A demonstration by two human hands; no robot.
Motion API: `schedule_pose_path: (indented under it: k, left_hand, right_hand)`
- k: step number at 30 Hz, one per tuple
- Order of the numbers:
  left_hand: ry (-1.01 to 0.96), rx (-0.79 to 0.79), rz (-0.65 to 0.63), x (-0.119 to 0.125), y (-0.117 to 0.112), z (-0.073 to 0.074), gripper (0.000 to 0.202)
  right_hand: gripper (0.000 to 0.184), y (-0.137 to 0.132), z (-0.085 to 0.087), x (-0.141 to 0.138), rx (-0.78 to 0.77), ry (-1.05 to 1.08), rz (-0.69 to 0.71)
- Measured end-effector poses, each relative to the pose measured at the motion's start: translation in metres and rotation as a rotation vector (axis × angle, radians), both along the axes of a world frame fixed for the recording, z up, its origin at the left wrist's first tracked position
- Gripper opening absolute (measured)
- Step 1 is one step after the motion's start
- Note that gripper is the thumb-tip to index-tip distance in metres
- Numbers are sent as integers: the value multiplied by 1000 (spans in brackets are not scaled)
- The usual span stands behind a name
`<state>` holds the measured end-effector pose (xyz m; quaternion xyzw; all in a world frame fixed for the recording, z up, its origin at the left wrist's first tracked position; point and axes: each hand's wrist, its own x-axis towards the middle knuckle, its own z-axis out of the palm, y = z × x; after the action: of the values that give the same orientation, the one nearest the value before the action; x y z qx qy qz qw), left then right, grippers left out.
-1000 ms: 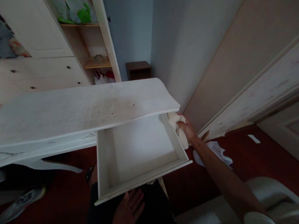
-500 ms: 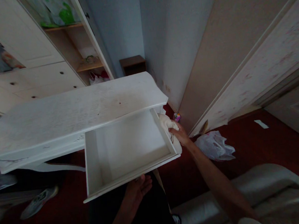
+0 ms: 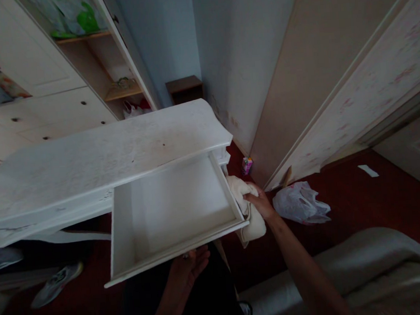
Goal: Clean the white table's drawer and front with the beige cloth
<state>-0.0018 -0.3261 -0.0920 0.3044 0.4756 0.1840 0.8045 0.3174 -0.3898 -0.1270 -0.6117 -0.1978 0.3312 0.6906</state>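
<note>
A white drawer (image 3: 177, 208) is pulled out from a white table (image 3: 121, 140) with a worn, spotted top. My left hand (image 3: 188, 273) is at the lower front of this drawer, its thumb and fingers around a small dark knob (image 3: 186, 256); part of the grip is hidden. On the drawer's outer right side, my right hand (image 3: 260, 201) grips a cream cloth (image 3: 253, 224). Folds of the cloth lie against the side panel, and its lower end hangs below the front corner.
A white plastic bag (image 3: 301, 202) and a small pink-purple carton (image 3: 247, 165) sit on the red floor. Behind the table stand a white wardrobe (image 3: 57, 111) and a small brown cabinet (image 3: 184, 84). A shoe (image 3: 56, 286) shows at lower left; a pale-covered surface (image 3: 366, 247) is at lower right.
My right hand and the cloth have slid toward the drawer's front corner, and more cloth hangs down. The drawer front and my left hand have shifted slightly left in view.
</note>
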Motion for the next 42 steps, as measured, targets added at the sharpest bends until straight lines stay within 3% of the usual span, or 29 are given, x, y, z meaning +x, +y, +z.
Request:
schedule_pose_path:
  k: [3, 7, 11, 15, 21, 24, 28, 32, 36, 39, 42]
  left_hand:
    - [-18, -15, -27, 8, -2, 2, 67]
    - [-48, -22, -16, 13, -2, 7, 67]
    - [-32, -37, -12, 14, -2, 12, 66]
    - [1, 6, 15, 13, -3, 15, 64]
    - [48, 92, 69, 5, 2, 11, 65]
    - [87, 144, 83, 2, 4, 5, 75]
    - [95, 163, 79, 2, 3, 1, 80]
    - [98, 172, 42, 12, 0, 1, 80]
    - [81, 155, -14, 28, 0, 0, 79]
    - [67, 159, -47, 35, 1, -4, 80]
    - [48, 169, -87, 35, 2, -12, 85]
  right_hand:
    - [45, 33, 16, 7, 73, -39, -102]
    - [46, 91, 40, 20, 176, -91, -92]
    - [46, 125, 49, 23, 203, -76, -141]
    - [44, 107, 36, 4, 182, -35, -232]
    - [33, 25, 4, -52, 146, 115, -212]
    - [34, -8, -1, -67, 144, 191, -201]
    - [35, -36, 2, -61, 113, 245, -114]
    - [35, -30, 9, -38, 75, 176, -112]
    - [42, 11, 23, -12, 74, 73, -182]
    - [48, 39, 42, 2, 46, -60, -214]
    - [48, 49, 71, 3, 20, -206, -206]
